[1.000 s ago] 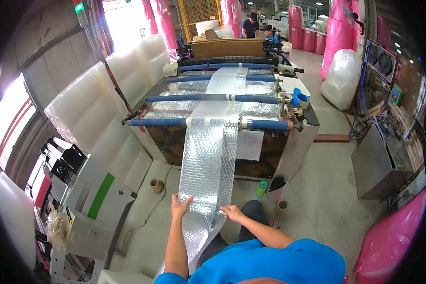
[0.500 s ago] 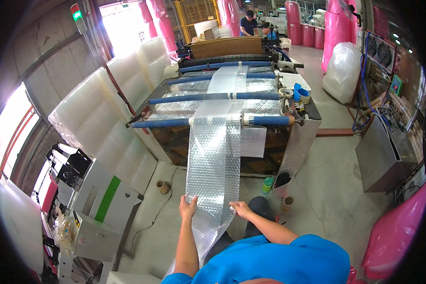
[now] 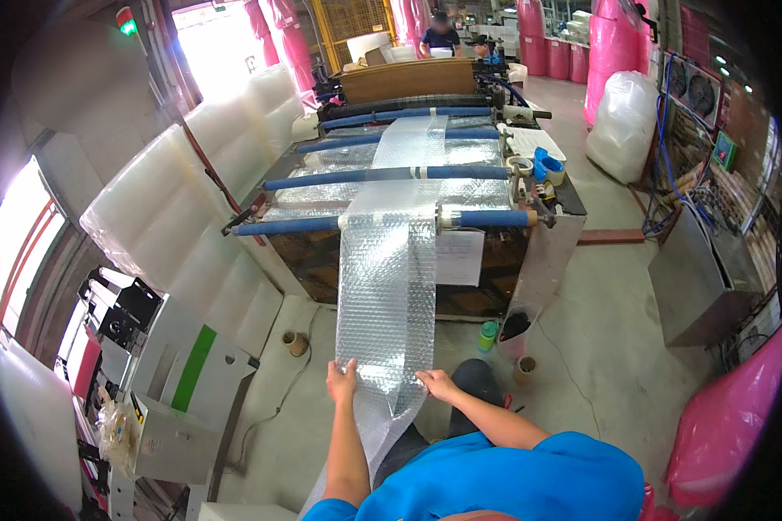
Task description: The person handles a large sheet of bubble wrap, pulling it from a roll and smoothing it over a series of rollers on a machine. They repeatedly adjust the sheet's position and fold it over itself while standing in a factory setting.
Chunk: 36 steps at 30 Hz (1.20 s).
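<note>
A long strip of clear bubble wrap point(image 3: 384, 295) comes off the machine over a blue roller point(image 3: 287, 227) and hangs down toward me. My left hand point(image 3: 342, 380) pinches its left edge, thumb on top. On the opposite edge, my right hand point(image 3: 438, 384) grips the bubble wrap between thumb and fingers. Between the hands the sheet is stretched fairly flat, with a fold running down its right part. Below them it narrows and trails past my left forearm toward the floor.
Behind the roller are more blue rollers point(image 3: 382, 177). Tape rolls point(image 3: 547, 167) lie on the machine's right side. A green bottle point(image 3: 487, 336) and cardboard tubes point(image 3: 295, 344) stand on the floor. White equipment point(image 3: 178, 373) is at left, a metal box point(image 3: 702, 278) at right. A person point(image 3: 441, 39) stands far back.
The view has shifted slightly, so the machine sits a little further left. Both hands keep hold of the bubble wrap in nearly the same place.
</note>
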Tool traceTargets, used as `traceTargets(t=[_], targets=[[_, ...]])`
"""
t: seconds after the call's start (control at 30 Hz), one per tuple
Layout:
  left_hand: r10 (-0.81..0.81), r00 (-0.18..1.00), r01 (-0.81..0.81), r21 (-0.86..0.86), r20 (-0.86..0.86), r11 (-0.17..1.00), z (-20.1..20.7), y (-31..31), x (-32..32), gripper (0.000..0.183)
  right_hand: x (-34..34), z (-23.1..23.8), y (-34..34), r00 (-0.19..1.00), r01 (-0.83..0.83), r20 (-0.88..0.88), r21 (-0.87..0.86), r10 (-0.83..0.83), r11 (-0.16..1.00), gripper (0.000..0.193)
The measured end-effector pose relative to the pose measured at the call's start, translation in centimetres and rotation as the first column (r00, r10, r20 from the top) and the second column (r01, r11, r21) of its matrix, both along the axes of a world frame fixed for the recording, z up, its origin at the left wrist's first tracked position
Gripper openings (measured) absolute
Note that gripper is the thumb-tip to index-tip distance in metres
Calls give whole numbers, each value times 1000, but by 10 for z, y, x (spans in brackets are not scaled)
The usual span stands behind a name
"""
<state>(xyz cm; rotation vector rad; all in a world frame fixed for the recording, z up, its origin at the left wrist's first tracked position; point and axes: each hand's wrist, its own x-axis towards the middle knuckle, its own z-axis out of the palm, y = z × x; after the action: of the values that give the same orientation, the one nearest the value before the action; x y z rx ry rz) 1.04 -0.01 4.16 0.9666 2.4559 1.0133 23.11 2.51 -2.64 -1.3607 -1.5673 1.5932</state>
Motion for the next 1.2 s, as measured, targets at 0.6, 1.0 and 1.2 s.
traceTargets(t=[0.6,1.0,1.2], targets=[[-130,984,150,-169,126,974,-49,45,-13,51,0,-40,29,992,57,120,-57,-50,997,41],[-279,945,287,-23,171,958,-53,140,-24,59,-5,1,107,977,197,61,117,-205,973,40],[-287,950,274,116,119,955,-15,189,-17,60,-1,26,164,968,249,-98,219,-232,944,35]])
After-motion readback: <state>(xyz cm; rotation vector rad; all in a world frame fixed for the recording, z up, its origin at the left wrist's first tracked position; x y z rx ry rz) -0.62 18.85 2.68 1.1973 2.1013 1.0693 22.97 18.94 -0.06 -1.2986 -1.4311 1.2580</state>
